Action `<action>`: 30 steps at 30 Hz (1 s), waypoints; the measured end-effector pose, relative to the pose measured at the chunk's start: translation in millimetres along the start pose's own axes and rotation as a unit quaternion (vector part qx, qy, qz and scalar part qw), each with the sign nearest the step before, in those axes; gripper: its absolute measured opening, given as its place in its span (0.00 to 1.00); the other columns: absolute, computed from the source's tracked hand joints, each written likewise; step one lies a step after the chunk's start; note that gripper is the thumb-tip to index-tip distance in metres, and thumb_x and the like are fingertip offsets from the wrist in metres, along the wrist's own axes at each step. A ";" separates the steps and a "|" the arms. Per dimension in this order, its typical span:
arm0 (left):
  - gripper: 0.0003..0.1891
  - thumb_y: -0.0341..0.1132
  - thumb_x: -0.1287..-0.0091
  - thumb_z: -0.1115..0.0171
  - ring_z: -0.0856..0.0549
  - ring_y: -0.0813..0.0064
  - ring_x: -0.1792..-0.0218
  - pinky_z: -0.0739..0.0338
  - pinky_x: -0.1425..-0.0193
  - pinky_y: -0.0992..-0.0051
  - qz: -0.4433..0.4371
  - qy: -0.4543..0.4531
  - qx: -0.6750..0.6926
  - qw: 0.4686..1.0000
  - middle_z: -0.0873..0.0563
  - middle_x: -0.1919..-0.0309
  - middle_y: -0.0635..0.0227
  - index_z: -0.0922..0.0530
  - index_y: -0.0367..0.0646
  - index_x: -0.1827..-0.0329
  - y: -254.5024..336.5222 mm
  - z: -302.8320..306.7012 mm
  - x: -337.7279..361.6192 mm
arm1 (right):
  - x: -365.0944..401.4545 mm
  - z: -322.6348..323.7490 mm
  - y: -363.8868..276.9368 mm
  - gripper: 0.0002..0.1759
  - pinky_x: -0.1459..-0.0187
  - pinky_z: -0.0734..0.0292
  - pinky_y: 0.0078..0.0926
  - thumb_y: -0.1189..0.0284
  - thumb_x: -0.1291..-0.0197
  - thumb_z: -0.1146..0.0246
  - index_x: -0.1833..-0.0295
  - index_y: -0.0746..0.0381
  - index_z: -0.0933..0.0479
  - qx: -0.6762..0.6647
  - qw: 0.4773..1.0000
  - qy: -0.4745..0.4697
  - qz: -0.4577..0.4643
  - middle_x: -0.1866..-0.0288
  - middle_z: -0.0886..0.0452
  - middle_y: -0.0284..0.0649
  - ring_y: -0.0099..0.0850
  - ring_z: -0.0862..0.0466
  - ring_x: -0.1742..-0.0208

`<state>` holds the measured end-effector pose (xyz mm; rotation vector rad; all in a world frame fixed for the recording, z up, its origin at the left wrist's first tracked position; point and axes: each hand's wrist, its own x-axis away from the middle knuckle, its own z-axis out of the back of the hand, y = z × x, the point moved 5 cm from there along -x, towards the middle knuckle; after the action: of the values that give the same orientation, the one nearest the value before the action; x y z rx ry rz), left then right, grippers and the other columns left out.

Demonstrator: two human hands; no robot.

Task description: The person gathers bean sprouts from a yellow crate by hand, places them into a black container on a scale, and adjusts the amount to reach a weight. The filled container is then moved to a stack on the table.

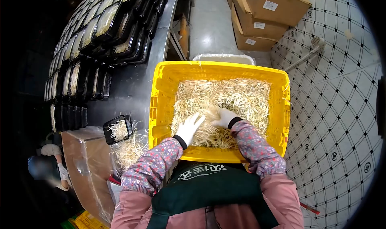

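A yellow crate stands in front of my body, filled with pale bean sprouts. In its middle, my white-gloved left hand rests on the sprouts with the fingers apart. Beside it, my gloved right hand is closed round a bunch of sprouts, its fingertips partly hidden among the strands. Left of the crate, a black tray holds some sprouts and tilts over a loose heap of sprouts.
Stacked black trays of sprouts cover the left part of the dark table. Cardboard boxes stand at the back right. A large carton is at the lower left, with a co-worker beyond it.
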<state>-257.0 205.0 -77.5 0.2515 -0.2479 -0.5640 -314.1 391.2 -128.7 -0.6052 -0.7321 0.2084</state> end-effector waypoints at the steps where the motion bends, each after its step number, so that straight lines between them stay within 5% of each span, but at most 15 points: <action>1: 0.43 0.21 0.51 0.37 0.26 0.51 0.36 0.21 0.41 0.62 0.028 -0.012 0.041 0.999 0.34 0.28 0.54 0.34 0.53 0.26 -7.6 -1.0 2.5 | 1.3 4.8 0.8 0.40 0.40 0.24 0.40 0.52 0.46 0.31 0.32 0.62 0.29 0.023 1.000 0.017 -0.003 0.48 0.17 0.56 0.47 0.17 0.45; 6: 0.34 0.25 0.44 0.34 0.23 0.55 0.35 0.22 0.39 0.64 0.126 0.066 0.228 0.963 0.25 0.33 0.55 0.28 0.52 0.30 -52.4 26.2 53.5 | -1.4 28.9 11.0 0.47 0.37 0.26 0.40 0.47 0.45 0.33 0.26 0.62 0.36 0.027 0.999 0.019 -0.038 0.36 0.24 0.55 0.48 0.21 0.38; 7: 0.32 0.25 0.43 0.34 0.17 0.60 0.44 0.21 0.41 0.68 0.128 0.122 0.237 0.955 0.21 0.38 0.57 0.27 0.50 0.31 -50.6 44.0 58.9 | -9.5 25.4 12.5 0.50 0.35 0.27 0.41 0.43 0.46 0.34 0.26 0.64 0.38 0.029 0.998 0.052 -0.021 0.33 0.27 0.57 0.48 0.24 0.34; 8: 0.34 0.24 0.42 0.35 0.15 0.71 0.58 0.20 0.48 0.75 0.193 0.123 0.316 0.921 0.17 0.42 0.58 0.28 0.50 0.29 -50.8 54.4 67.7 | -19.9 16.9 11.2 0.53 0.35 0.28 0.41 0.41 0.48 0.33 0.25 0.66 0.39 0.063 0.994 0.093 -0.007 0.32 0.29 0.58 0.49 0.27 0.32; 10: 0.34 0.23 0.38 0.37 0.19 0.83 0.66 0.21 0.55 0.81 0.259 0.150 0.415 0.859 0.16 0.46 0.62 0.31 0.49 0.26 -57.6 62.3 85.4 | -33.1 -3.1 -11.1 0.59 0.34 0.29 0.41 0.38 0.52 0.31 0.25 0.68 0.42 0.127 0.976 0.174 0.022 0.29 0.33 0.60 0.49 0.31 0.29; 12: 0.34 0.25 0.33 0.38 0.20 0.86 0.68 0.23 0.61 0.84 0.283 0.162 0.473 0.819 0.15 0.54 0.68 0.35 0.50 0.23 -70.1 59.2 107.0 | -24.7 -22.1 -42.4 0.74 0.30 0.36 0.49 0.32 0.64 0.27 0.22 0.69 0.51 0.093 0.994 0.023 -0.054 0.24 0.42 0.59 0.50 0.37 0.25; 14: 0.32 0.24 0.33 0.37 0.20 0.87 0.68 0.23 0.61 0.85 0.322 0.166 0.562 0.744 0.14 0.59 0.71 0.34 0.46 0.24 -64.1 71.7 122.8 | -3.2 -49.0 -73.5 0.76 0.31 0.37 0.55 0.35 0.68 0.23 0.21 0.66 0.54 0.216 0.975 0.055 -0.011 0.25 0.40 0.57 0.51 0.36 0.27; 16: 0.27 0.27 0.32 0.37 0.19 0.85 0.65 0.22 0.55 0.82 0.248 0.173 0.464 0.833 0.14 0.49 0.67 0.27 0.47 0.29 -62.9 72.4 132.8 | 10.6 -74.9 -83.3 0.77 0.31 0.38 0.58 0.40 0.71 0.20 0.20 0.61 0.55 0.260 0.961 0.086 0.033 0.24 0.43 0.59 0.56 0.40 0.25; 18: 0.22 0.30 0.33 0.36 0.18 0.83 0.62 0.21 0.53 0.80 0.218 0.141 0.385 0.886 0.17 0.40 0.66 0.21 0.49 0.34 -47.1 81.5 136.0 | -2.0 -84.1 -71.7 0.68 0.34 0.30 0.48 0.51 0.64 0.19 0.20 0.59 0.52 0.225 0.969 0.088 0.055 0.30 0.33 0.58 0.53 0.31 0.31; 20: 0.19 0.30 0.33 0.35 0.16 0.76 0.51 0.21 0.47 0.77 0.249 0.157 0.375 0.879 0.19 0.37 0.64 0.19 0.49 0.38 -44.3 90.4 143.4 | -27.7 -78.8 -45.7 0.62 0.37 0.26 0.42 0.57 0.59 0.21 0.21 0.60 0.49 0.125 0.991 0.033 0.046 0.36 0.26 0.58 0.51 0.25 0.36; 22: 0.18 0.30 0.33 0.36 0.17 0.72 0.45 0.21 0.43 0.75 0.239 0.244 0.318 0.884 0.19 0.37 0.63 0.18 0.46 0.39 -59.3 101.4 159.5 | -24.3 -46.6 -37.5 0.55 0.39 0.23 0.36 0.64 0.58 0.24 0.24 0.62 0.42 0.029 0.993 0.103 0.042 0.43 0.20 0.56 0.48 0.18 0.43; 24: 0.17 0.28 0.34 0.36 0.19 0.67 0.41 0.27 0.34 0.69 0.347 0.380 0.263 0.816 0.16 0.42 0.60 0.18 0.39 0.42 -110.3 110.6 198.5 | -21.6 -22.5 -23.4 0.56 0.40 0.23 0.35 0.61 0.58 0.23 0.24 0.63 0.42 0.056 0.993 0.101 0.005 0.42 0.21 0.58 0.48 0.19 0.42; 26: 0.16 0.29 0.33 0.34 0.22 0.65 0.39 0.30 0.31 0.67 0.392 0.527 0.098 0.748 0.19 0.42 0.59 0.20 0.38 0.42 -162.4 118.7 246.2 | -21.1 -19.9 -12.3 0.66 0.32 0.32 0.43 0.52 0.63 0.21 0.21 0.63 0.49 0.120 0.990 0.079 -0.009 0.28 0.35 0.59 0.49 0.31 0.29; 28: 0.22 0.39 0.32 0.33 0.24 0.57 0.37 0.33 0.29 0.64 0.483 0.527 -0.050 0.697 0.23 0.38 0.51 0.22 0.37 0.39 -216.4 103.2 290.4 | 0.2 -12.8 -31.4 0.72 0.28 0.40 0.49 0.49 0.66 0.19 0.20 0.63 0.54 0.212 0.972 0.093 -0.038 0.22 0.45 0.60 0.51 0.40 0.23; 30: 0.27 0.46 0.30 0.35 0.24 0.58 0.37 0.31 0.31 0.64 0.570 0.515 0.039 0.639 0.24 0.37 0.49 0.25 0.37 0.35 -268.3 73.4 323.9 | 15.6 -17.8 -48.4 0.79 0.24 0.50 0.54 0.45 0.70 0.18 0.19 0.62 0.62 0.225 0.969 0.068 -0.077 0.19 0.54 0.60 0.54 0.52 0.19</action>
<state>-146.6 -205.4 -36.8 0.4022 0.6982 0.9149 -291.9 350.0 -102.0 -0.1270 -0.5692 0.1798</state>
